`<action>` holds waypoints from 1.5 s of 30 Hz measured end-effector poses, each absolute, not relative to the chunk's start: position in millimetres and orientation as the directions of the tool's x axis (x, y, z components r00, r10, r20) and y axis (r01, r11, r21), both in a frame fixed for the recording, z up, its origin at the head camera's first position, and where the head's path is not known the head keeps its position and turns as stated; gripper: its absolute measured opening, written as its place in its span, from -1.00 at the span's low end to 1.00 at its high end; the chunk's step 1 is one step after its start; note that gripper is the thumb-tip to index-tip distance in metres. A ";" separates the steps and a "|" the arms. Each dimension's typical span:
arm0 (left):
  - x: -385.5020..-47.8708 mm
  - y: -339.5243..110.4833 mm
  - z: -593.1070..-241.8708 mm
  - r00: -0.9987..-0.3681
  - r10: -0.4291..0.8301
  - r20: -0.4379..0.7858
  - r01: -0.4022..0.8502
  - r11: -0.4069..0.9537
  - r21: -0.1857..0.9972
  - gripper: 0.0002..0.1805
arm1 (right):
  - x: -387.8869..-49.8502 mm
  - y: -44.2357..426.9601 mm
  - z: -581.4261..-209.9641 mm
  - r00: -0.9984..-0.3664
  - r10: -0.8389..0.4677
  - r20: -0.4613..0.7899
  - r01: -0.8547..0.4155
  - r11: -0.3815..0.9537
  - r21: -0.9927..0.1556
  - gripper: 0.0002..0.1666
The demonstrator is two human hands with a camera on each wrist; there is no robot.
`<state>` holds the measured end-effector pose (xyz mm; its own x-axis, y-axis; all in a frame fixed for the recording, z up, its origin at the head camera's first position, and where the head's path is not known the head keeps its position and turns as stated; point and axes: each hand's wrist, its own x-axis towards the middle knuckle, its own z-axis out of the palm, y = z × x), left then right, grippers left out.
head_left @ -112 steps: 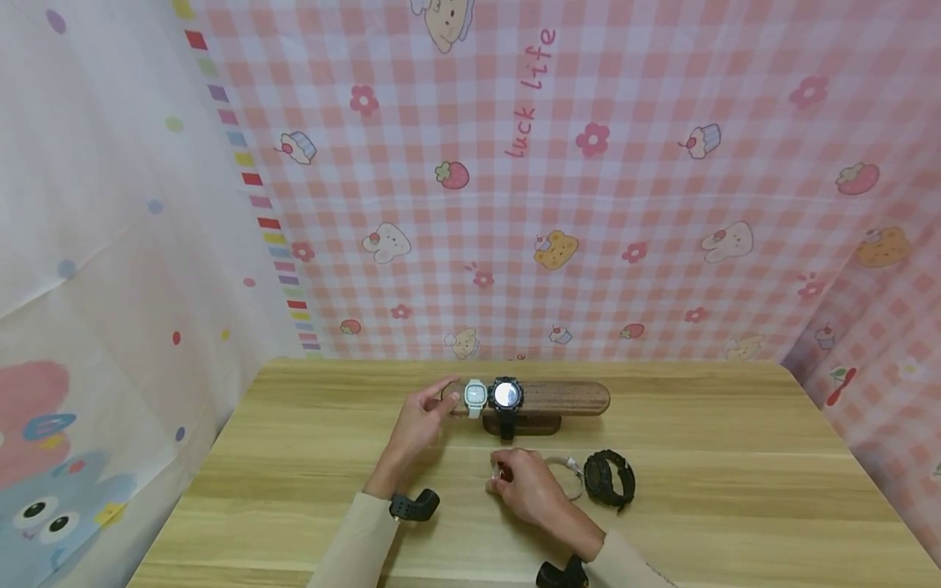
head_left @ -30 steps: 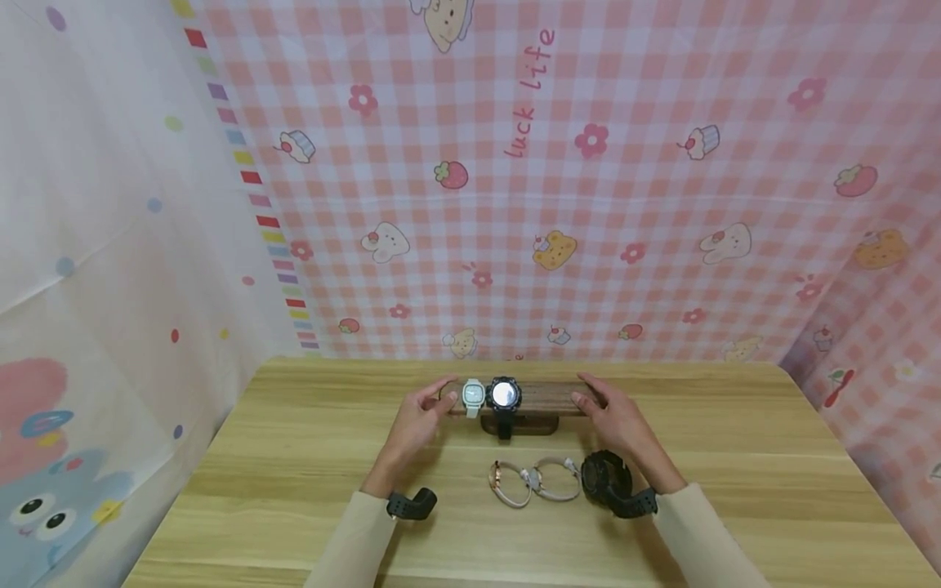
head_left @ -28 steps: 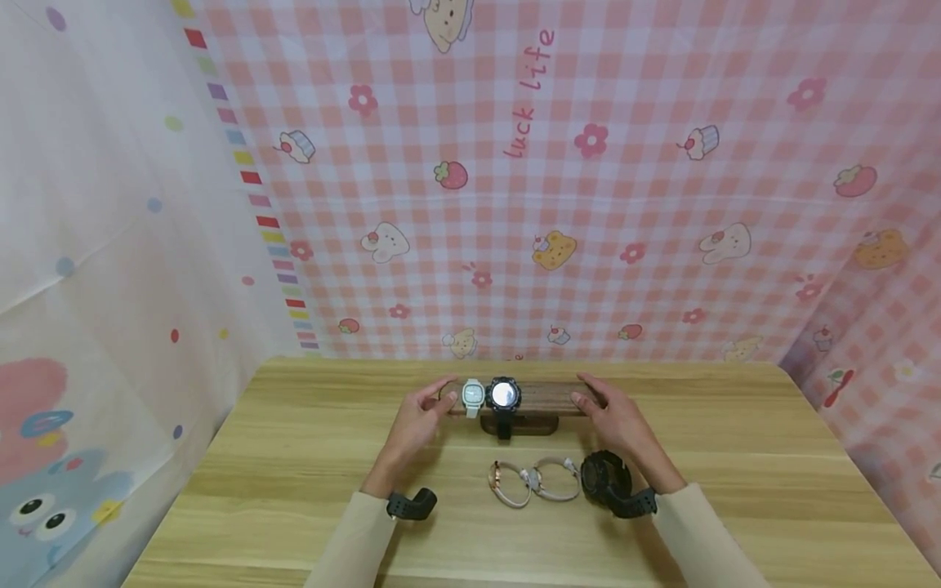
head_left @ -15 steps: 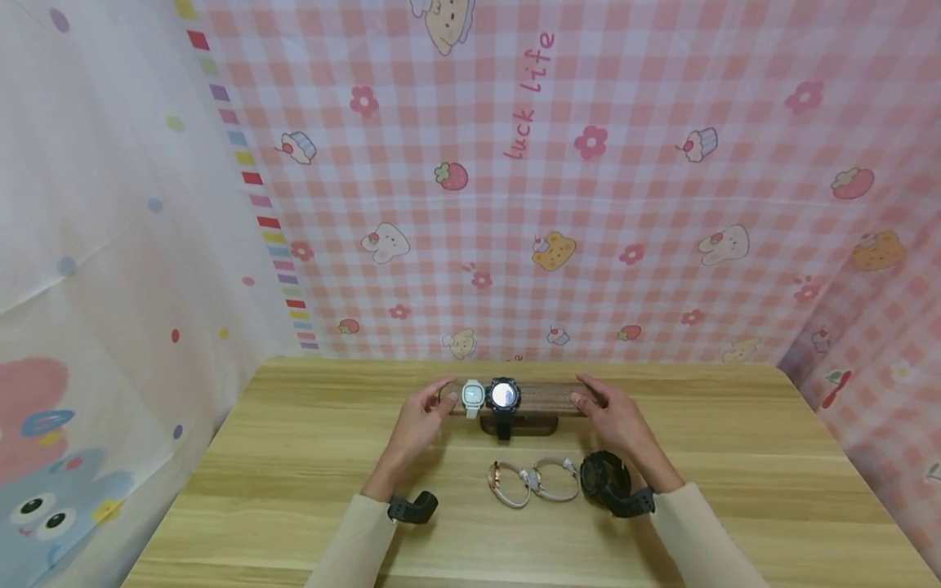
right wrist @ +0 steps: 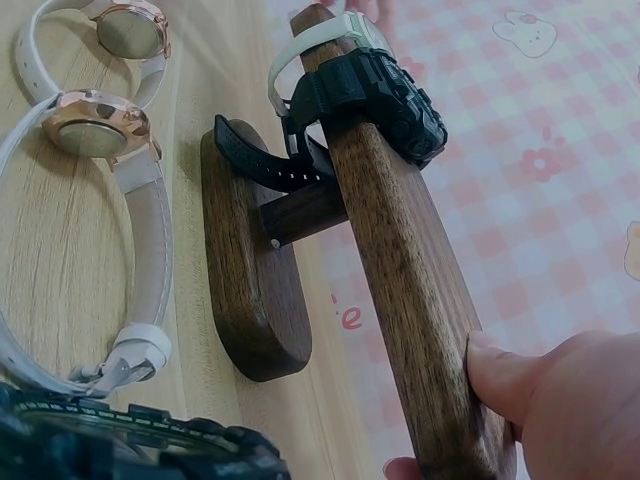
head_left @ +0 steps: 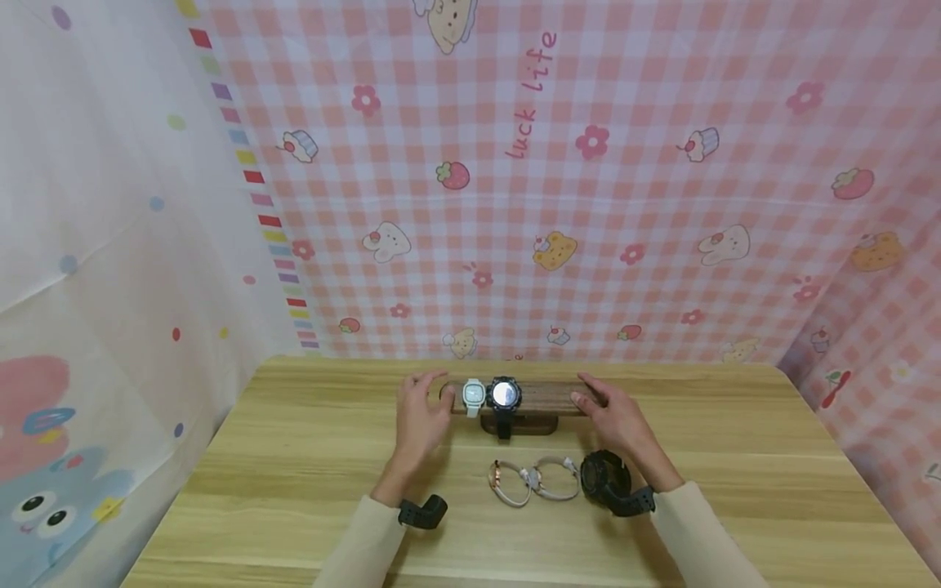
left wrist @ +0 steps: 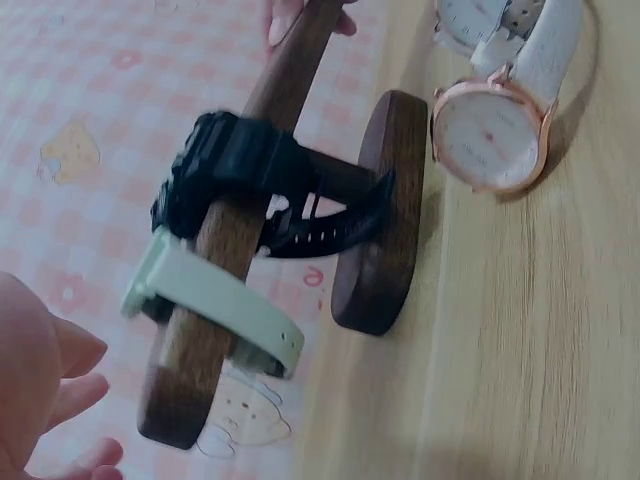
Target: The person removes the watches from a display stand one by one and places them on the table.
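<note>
Right grip [head_left: 620, 416] pinches one end of the wooden bar [head_left: 547, 398]; left grip [head_left: 422, 416] is released, just beside its other end, near the pale watch [head_left: 474, 394] and black watch [head_left: 505, 394] around it.

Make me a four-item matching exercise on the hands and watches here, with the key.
Column one:
1. Right hand
2. Pale green watch
3. Left hand
4. White-strapped watches

Column two:
A. Beside one end of the wooden bar, holding nothing
B. On the table, below the bar
C. Gripping an end of the bar
D. Looped around the bar, next to a black watch

Pairs: 1-C, 2-D, 3-A, 4-B.
</note>
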<state>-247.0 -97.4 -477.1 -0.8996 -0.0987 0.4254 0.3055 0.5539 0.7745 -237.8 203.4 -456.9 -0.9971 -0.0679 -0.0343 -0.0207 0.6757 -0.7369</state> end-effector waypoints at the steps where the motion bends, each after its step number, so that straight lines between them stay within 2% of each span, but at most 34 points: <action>1: -246.0 -95.7 -476.0 -0.888 -0.105 0.447 0.319 0.559 0.765 -0.70 | -238.2 203.4 -457.2 -0.997 -0.067 -0.035 -0.020 0.677 -0.736 -0.34; 7: -240.7 -86.8 -470.2 -0.881 -0.058 0.469 0.355 0.573 0.739 -0.71 | -238.3 202.3 -456.4 -0.997 -0.080 -0.019 -0.041 0.684 -0.728 -0.34; 16: -235.5 -79.7 -470.7 -0.930 0.015 0.367 0.294 0.630 0.719 -0.59 | -237.8 202.0 -456.9 -0.996 -0.092 -0.014 -0.055 0.700 -0.712 -0.34; 22: -235.4 -78.9 -473.6 -0.936 0.058 0.347 0.303 0.632 0.714 -0.53 | -237.9 202.9 -456.7 -0.996 -0.091 -0.020 -0.050 0.704 -0.709 -0.34; 45: -240.4 -82.8 -471.9 -0.943 0.123 0.310 0.319 0.601 0.733 -0.54 | -239.0 204.9 -453.3 -0.995 -0.091 -0.032 -0.042 0.703 -0.710 -0.36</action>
<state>-240.4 -82.8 -471.9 -0.9429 0.1230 0.3096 0.3191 0.6006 0.7331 -239.0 204.9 -453.3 -0.9953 -0.0914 -0.0316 -0.0420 0.7029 -0.7100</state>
